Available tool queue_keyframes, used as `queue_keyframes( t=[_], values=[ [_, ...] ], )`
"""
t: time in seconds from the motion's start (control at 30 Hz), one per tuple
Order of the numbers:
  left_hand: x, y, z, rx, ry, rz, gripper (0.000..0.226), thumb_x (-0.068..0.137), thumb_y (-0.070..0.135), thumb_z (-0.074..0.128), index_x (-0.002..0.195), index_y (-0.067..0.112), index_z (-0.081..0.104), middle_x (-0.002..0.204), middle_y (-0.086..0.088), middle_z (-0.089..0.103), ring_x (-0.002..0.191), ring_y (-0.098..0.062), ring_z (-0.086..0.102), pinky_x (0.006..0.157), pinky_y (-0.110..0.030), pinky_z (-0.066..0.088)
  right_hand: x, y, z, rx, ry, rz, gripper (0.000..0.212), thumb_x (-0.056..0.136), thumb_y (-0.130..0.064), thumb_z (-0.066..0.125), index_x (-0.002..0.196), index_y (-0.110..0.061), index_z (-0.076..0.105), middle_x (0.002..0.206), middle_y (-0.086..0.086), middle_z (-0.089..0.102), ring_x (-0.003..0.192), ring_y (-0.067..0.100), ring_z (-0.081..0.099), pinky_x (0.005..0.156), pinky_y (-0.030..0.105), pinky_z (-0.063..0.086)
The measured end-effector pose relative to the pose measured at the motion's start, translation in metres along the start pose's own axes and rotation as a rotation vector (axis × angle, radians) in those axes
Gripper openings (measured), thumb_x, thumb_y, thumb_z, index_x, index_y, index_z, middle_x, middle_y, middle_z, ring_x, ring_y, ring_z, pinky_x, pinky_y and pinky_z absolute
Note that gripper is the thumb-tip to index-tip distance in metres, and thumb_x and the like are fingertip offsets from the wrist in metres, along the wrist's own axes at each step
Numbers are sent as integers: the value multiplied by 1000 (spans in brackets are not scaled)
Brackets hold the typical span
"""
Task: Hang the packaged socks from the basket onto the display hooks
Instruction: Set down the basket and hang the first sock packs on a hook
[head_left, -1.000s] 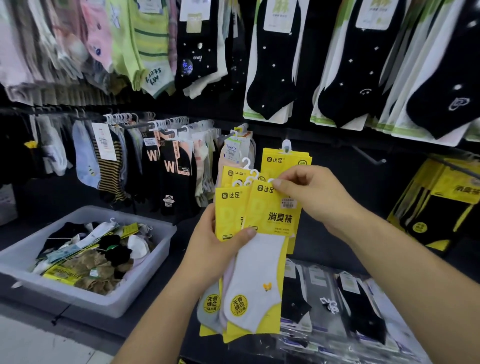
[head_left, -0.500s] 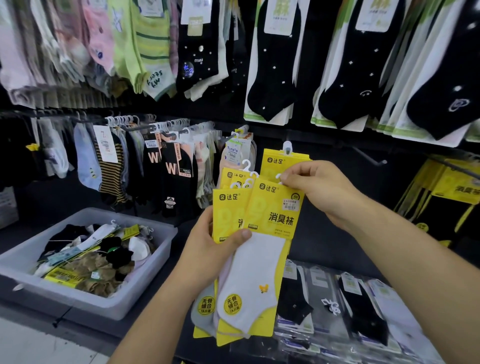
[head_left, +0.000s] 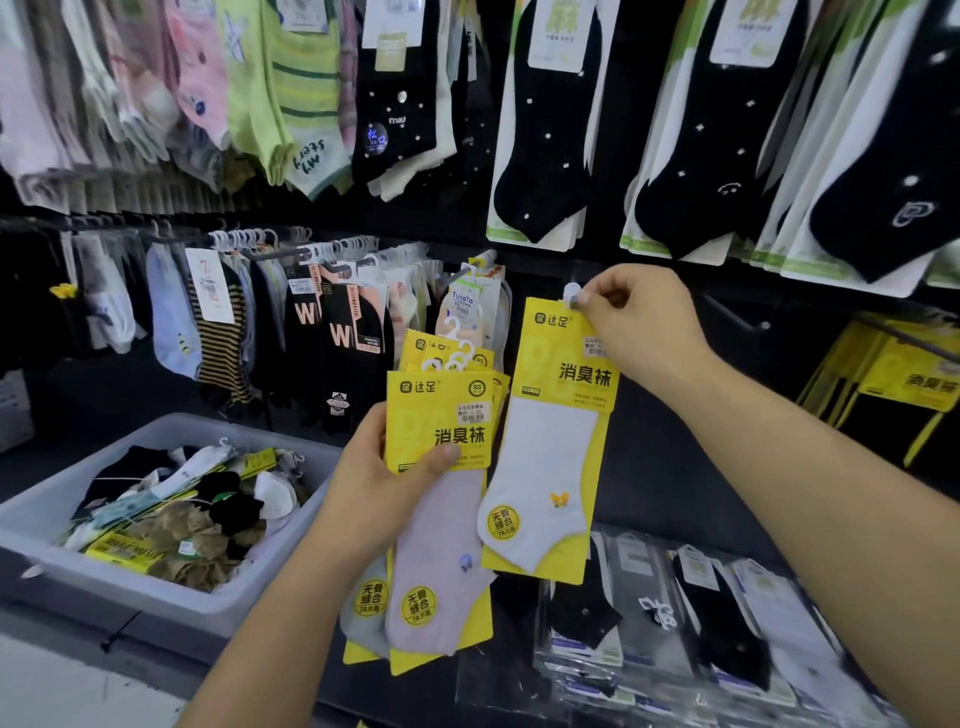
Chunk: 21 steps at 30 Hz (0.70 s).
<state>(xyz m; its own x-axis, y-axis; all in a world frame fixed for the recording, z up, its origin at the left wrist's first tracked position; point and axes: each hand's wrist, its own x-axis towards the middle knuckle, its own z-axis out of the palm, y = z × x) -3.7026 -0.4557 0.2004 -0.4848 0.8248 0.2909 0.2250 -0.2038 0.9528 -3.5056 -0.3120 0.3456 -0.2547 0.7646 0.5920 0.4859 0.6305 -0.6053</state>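
Right hand (head_left: 644, 322) is raised to the dark back panel, thumb and forefinger pinching the small white plastic hanger (head_left: 571, 295) at the top of one white sock pack (head_left: 553, 457). The pack hangs free below the pinch, slightly tilted, just beside the bundle but apart from it. Cannot tell whether the hanger is already over a peg; fingers and the dark panel hide it. A bare display hook (head_left: 743, 318) juts out just right of the hand.

Left hand (head_left: 374, 488) is lower, fingers curled behind and thumb pressed on the front of a fanned bundle of yellow packs (head_left: 441, 426). The front one holds a pale lilac sock, and several white hangers show at the top of the fan.

Grey basket (head_left: 171, 608) at lower left, with more packaged and loose socks piled in it. Task judged partway.

Handling (judgement):
- The pack is light. The backing card is flat and fairly stiff and the sock is soft, so it should swing from the top rather than droop.
- The card looks glossy, so a fan held under one thumb could slide apart.
- Best hold is the card top right at the hanger, leaving the hanger's opening clear to guide onto a peg.
- The hanger is thin plastic and may twist or snap if forced sideways
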Motion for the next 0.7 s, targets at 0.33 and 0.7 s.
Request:
queue_keyframes(
  t=[0.33, 0.7],
  values=[
    [-3, 7, 10, -88, -31, -6, 57, 72, 43, 81, 125, 28, 64, 110, 17, 80, 98, -3, 77, 74, -15, 59, -2, 11, 11, -244, 125, -145, 15, 96, -26, 60, 100, -23, 74, 98, -5, 66, 107, 22, 53, 92, 44, 47],
    [-7, 11, 23, -167, -18, -2, 57, 70, 43, 83, 122, 30, 64, 108, 19, 80, 96, -1, 77, 72, -13, 58, -75, 3, 40, 131, -204, 116, 47, 71, -66, 75, 74, -20, 63, 61, -11, 59, 52, 1, 51, 47, 16, 39]
  ],
)
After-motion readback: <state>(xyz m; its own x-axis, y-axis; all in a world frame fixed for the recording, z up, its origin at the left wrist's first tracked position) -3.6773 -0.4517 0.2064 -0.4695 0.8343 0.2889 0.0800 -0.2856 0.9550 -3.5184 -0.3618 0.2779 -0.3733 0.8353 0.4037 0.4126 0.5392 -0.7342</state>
